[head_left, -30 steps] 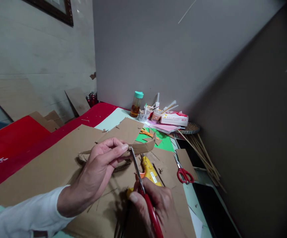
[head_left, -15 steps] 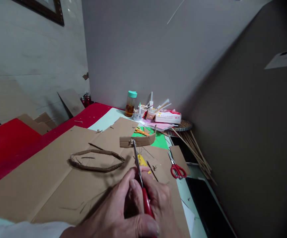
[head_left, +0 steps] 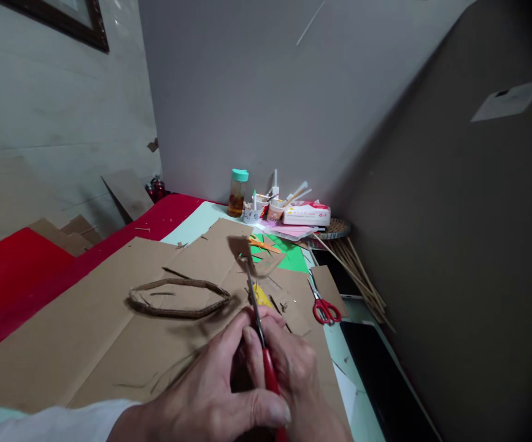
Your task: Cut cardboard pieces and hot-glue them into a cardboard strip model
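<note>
My left hand point(head_left: 215, 387) and my right hand point(head_left: 300, 374) are closed together around red-handled scissors point(head_left: 269, 371), whose finger loops are hidden. The left thumb lies across the handle. The narrow blades point away from me. At their tip is a brown cardboard strip point(head_left: 240, 247), blurred and curving to the right; whether the tip passes through it I cannot tell. To the left of the hands, a pointed oval ring of cardboard strip point(head_left: 178, 282) lies on a large cardboard sheet point(head_left: 104, 319).
Another pair of red scissors point(head_left: 325, 311) lies to the right, beside a black flat panel point(head_left: 380, 374). Orange scissors point(head_left: 266, 245) rest on green paper point(head_left: 293, 255). Farther back are a bottle point(head_left: 237, 195), paper cups point(head_left: 275, 212), a tissue pack point(head_left: 307, 215) and wooden sticks point(head_left: 362, 270).
The cardboard strip at the scissors' tip has swung from lying crosswise to a tilted, blurred position. Both hands keep their grip. The view has shifted slightly.
</note>
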Demonstrator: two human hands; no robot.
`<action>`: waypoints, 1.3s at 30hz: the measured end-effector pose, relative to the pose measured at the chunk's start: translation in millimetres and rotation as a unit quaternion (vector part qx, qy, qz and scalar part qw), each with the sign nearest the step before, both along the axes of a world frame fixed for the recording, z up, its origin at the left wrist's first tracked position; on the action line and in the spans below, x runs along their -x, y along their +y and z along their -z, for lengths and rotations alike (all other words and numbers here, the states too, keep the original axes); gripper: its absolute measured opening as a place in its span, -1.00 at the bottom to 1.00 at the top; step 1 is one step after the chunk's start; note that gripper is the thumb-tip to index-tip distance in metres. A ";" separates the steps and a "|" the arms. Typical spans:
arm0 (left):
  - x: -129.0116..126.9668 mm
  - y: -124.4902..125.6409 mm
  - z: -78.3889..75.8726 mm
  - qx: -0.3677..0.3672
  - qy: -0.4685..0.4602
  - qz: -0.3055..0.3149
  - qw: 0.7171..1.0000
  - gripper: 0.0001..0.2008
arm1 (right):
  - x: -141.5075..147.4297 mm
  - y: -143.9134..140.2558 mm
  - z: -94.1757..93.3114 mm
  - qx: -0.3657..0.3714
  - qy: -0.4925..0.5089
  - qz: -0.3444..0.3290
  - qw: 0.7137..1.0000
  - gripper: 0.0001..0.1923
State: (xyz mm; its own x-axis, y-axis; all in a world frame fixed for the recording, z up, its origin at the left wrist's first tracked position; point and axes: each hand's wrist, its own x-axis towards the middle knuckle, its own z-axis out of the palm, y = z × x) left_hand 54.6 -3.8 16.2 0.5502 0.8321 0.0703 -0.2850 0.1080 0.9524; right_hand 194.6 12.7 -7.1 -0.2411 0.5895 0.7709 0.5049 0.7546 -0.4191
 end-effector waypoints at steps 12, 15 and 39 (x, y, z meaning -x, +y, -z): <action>27.4 37.5 -34.2 -0.007 -0.018 -0.300 0.954 -0.55 | -8.7 -1.7 -5.1 0.072 -0.005 0.030 0.997 -0.73; 28.8 39.3 -37.3 -0.040 -0.036 -0.259 0.965 -0.56 | -9.0 -3.1 -8.9 0.090 -0.023 0.017 0.996 -0.76; 46.0 27.0 -25.4 -0.322 0.073 -0.451 0.830 -0.68 | -10.7 1.1 -18.3 0.541 0.313 -0.212 0.751 -0.62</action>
